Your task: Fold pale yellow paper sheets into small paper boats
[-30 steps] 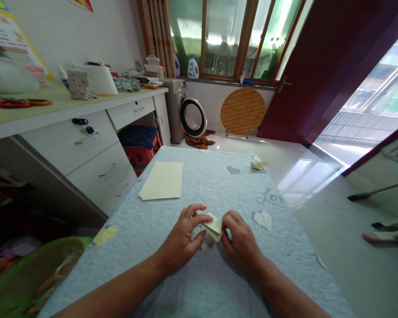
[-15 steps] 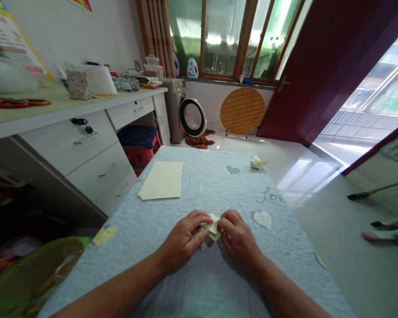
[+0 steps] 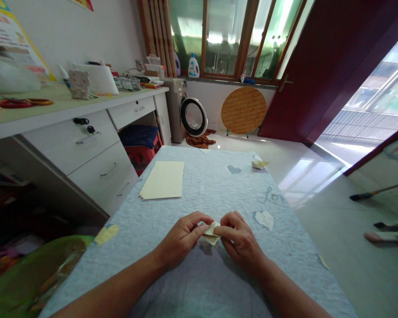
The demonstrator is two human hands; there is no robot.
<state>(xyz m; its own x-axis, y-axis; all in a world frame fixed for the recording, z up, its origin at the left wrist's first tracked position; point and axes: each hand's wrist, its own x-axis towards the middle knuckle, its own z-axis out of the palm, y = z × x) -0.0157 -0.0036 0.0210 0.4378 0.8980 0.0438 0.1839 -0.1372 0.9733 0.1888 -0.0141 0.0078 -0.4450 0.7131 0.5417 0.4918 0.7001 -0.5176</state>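
Observation:
Between my hands is a small piece of folded cream paper [image 3: 212,234], close over the light blue cloth. My left hand [image 3: 185,236] pinches its left side with thumb and fingers. On the right side, my right hand [image 3: 240,236] grips it, the index finger laid across the paper's face and the thumb hidden behind or below. Some folds are covered by my fingers. A stack of flat cream paper sheets [image 3: 164,179] lies farther off to the left. Near the far right corner sits a folded paper boat [image 3: 259,164].
A light blue quilted cloth [image 3: 205,185] covers the table. Left of it stand a white desk [image 3: 89,145] with drawers and a green bin or bag [image 3: 53,256]. A red stool [image 3: 141,152] is under the desk. An open washing machine [image 3: 177,110] stands beyond.
My left thumb has moved up onto the paper, and my right index finger now reaches across its face. The folded paper has tilted slightly. The camera view has shifted a little.

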